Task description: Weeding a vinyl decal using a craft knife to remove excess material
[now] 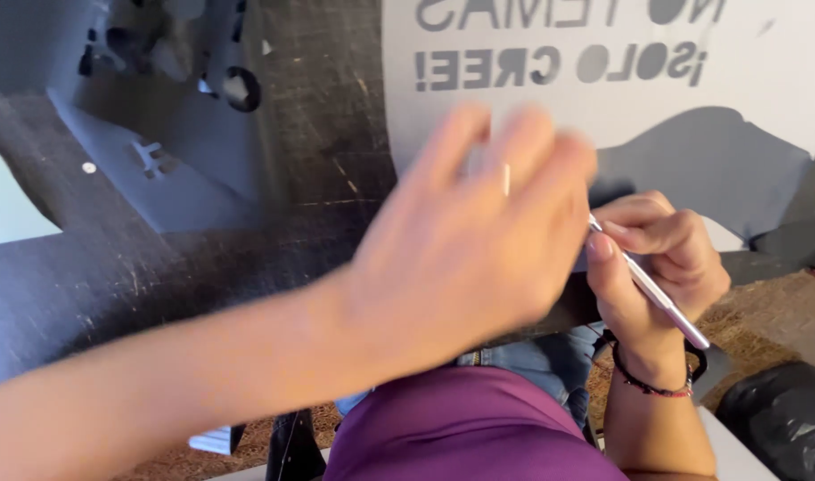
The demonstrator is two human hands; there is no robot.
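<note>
My right hand [661, 263] grips a slim silver craft knife [657, 294], its tip pressed toward a pale grey sheet [764, 80] with cut-out letters. My left hand [474, 245] hovers blurred in front, fingers spread and flat, holding nothing, and it covers the knife's tip and the part of the sheet under it. A dark shape lies on the sheet just beyond my right hand.
The sheet lies on a dark scratched work board [318, 134]. Grey cut scraps with holes [171, 107] lie at the upper left. A purple shirt [470, 428] and blue jeans [541, 365] fill the bottom. A black bag [782, 419] sits at the lower right.
</note>
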